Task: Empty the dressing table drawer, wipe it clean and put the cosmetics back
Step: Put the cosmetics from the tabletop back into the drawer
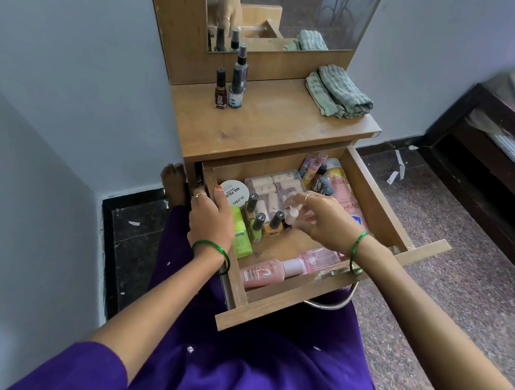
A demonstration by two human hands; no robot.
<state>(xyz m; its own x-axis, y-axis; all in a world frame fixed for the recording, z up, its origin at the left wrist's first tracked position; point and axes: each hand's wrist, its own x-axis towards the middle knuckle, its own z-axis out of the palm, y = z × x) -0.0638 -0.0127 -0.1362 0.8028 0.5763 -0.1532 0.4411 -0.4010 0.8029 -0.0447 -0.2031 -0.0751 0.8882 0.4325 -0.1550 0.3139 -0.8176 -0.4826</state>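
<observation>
The wooden drawer (380,203) is pulled out and holds several cosmetics. My left hand (210,213) grips its left wall. My right hand (321,220) is inside the drawer, fingers pinching a small pale pink bottle (291,217). Beside it stand nail polish bottles (258,225), a lime green tube (241,239), a white round tin (235,193) and a clear palette case (276,187). Pink bottles (266,271) lie along the drawer front. On the table top (255,127) stand a dark red nail polish (221,90) and a dark spray bottle (238,80).
A folded green striped cloth (338,92) lies on the table top's right side. A mirror (293,14) rises behind it. Grey walls close in on the left; a dark wooden bed (491,144) stands at the right. Paper scraps dot the speckled floor (429,252).
</observation>
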